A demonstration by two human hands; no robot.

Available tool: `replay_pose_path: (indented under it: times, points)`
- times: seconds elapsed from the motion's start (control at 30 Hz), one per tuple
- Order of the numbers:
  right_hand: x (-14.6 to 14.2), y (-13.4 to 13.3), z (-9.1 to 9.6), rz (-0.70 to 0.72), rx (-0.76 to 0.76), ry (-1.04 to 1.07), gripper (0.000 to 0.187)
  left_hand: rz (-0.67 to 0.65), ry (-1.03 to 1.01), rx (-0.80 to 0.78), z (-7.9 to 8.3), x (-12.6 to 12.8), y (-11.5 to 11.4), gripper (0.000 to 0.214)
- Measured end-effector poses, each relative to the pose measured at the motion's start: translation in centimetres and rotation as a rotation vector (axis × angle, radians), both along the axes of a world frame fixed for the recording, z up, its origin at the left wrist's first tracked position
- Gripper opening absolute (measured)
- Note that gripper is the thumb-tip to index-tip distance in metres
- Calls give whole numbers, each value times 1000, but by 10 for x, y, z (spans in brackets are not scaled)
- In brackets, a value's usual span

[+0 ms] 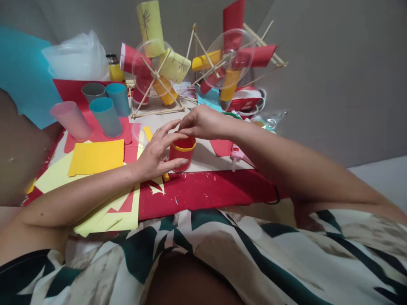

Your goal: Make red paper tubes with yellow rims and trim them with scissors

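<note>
A small red cup [182,160] stands upright on the white board in front of me, with a yellow strip [187,148] running round its rim. My left hand [155,152] holds the cup from the left, its thumb across the near side and its fingers up at the rim. Over the far side of the rim, my right hand [200,123] is closed in a pinch. Its fingertips meet those of the left hand, and whatever lies between them is hidden. A loose yellow paper strip [148,133] lies just left of the cup.
Blue cups [106,120], a pink cup [71,120] and a grey cup [93,91] stand at left. Yellow paper [97,159] lies nearer me. Behind stand stick frames with clear discs and paper tubes [151,29]. A pink glue gun [237,152] lies right of the cup.
</note>
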State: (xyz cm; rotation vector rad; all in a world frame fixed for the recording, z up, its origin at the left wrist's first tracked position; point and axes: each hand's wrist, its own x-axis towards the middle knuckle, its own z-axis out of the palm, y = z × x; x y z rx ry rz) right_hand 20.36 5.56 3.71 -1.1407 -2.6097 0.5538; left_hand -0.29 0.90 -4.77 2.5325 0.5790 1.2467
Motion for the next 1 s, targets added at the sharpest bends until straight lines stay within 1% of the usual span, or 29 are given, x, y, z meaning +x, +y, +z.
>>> replay_pose_path:
  times: [0.1,0.17,0.23,0.3,0.37,0.43,0.5,0.57,0.7,0.8,0.87,1.0]
  points:
    - [-3,-7,1,-59,25,10,18,39,2,104,8,-2,4,26]
    - [1,-12,4,-72,34,60,17,24,-16,96,12,-4,9,10]
    - [8,-19,7,-105,15,195,11,-3,-37,41,16,-6,14,6]
    - [19,-28,10,-171,-15,383,20,-45,-43,-41,21,-9,19,8]
    - [28,-36,12,-179,-73,500,30,-102,-19,-150,26,-13,25,13]
    - [34,-44,11,-111,-169,492,33,-154,17,-260,30,-16,29,18]
    - [35,-49,8,-44,-253,434,31,-191,47,-343,34,-18,32,22]
    - [33,-51,2,-22,-280,407,27,-205,61,-388,36,-19,33,26]
    - [27,-52,-12,-36,-299,424,28,-190,79,-411,39,-17,30,30]
    - [23,-52,-18,4,-309,403,25,-149,107,-381,40,-15,25,31]
    - [22,-52,-20,69,-267,381,25,-124,99,-351,39,-14,21,32]
    - [18,-52,-19,204,-103,379,21,-85,56,-290,37,-13,14,33]
